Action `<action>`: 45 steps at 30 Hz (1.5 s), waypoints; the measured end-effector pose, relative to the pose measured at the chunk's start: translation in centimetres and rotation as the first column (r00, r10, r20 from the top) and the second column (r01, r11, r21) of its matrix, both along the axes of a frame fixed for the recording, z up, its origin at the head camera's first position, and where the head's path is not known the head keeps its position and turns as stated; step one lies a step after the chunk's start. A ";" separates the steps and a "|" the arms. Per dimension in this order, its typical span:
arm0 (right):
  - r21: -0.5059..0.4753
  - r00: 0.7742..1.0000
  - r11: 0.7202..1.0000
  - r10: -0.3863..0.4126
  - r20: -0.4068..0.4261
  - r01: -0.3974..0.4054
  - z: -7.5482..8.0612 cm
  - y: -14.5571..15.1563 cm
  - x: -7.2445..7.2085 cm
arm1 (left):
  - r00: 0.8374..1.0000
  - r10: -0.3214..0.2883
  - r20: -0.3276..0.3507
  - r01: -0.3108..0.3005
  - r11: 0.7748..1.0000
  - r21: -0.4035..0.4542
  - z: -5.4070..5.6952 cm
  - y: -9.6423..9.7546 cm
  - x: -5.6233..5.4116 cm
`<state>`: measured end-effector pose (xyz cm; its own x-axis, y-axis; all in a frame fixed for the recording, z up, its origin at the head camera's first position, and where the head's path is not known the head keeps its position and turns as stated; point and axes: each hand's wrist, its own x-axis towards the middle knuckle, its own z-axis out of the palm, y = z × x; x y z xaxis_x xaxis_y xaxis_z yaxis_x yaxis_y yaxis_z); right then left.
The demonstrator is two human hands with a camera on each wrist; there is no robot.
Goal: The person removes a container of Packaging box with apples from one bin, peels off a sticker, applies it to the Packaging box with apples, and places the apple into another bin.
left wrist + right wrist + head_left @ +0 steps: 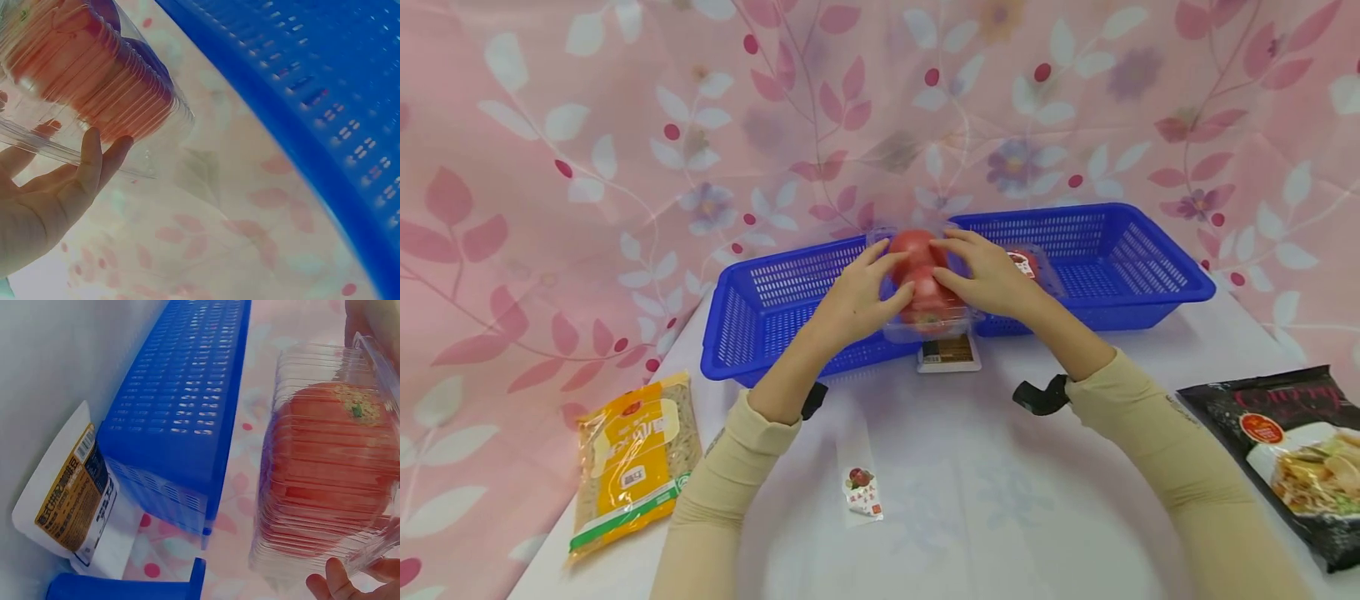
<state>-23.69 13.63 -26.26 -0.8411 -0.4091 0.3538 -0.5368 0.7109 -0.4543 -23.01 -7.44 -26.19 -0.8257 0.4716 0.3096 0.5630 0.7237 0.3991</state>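
Both hands hold a clear plastic box (pixel 895 332) with red tomatoes (pixel 915 243) in it, raised over the meeting ends of two blue baskets. My left hand (pixel 859 298) grips its left side, thumb and fingers bent against the plastic. On the opposite side my right hand (pixel 996 273) grips it, fingers over the top. In the left wrist view, fingertips press the ridged wall of the box (pixel 103 81). The right wrist view shows a large tomato (pixel 331 475) through the clear plastic.
The left basket (pixel 737 333) and right basket (pixel 1120 312) stand at the back; a red-filled pack (pixel 1028 265) lies in the right one. In front lie a white pack with a brown label (pixel 950 354) and a sticker strip (pixel 862 492). A yellow bag (pixel 632 458) and black bag (pixel 1285 450) flank them.
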 end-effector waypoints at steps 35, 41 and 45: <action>0.044 0.993 0.999 0.020 0.116 -0.025 -2.6 4.6 10.3 | 0.961 -0.249 0.119 0.255 0.966 -0.043 -2.4 1.0 8.6; 0.033 0.988 0.999 0.020 0.152 -0.025 -3.1 4.9 11.4 | 0.951 -0.285 0.121 0.293 0.954 -0.058 -3.0 0.9 9.5; 0.024 0.987 0.999 0.044 0.153 -0.049 -3.4 5.0 12.1 | 0.944 -0.311 0.106 0.319 0.945 -0.068 -3.5 0.8 9.9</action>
<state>-11.64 18.65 -29.67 -0.8642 -0.4569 0.2107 -0.4955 0.7002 -0.5140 -13.15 -6.66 -29.74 -0.6540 0.7330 0.1870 0.7309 0.5485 0.4062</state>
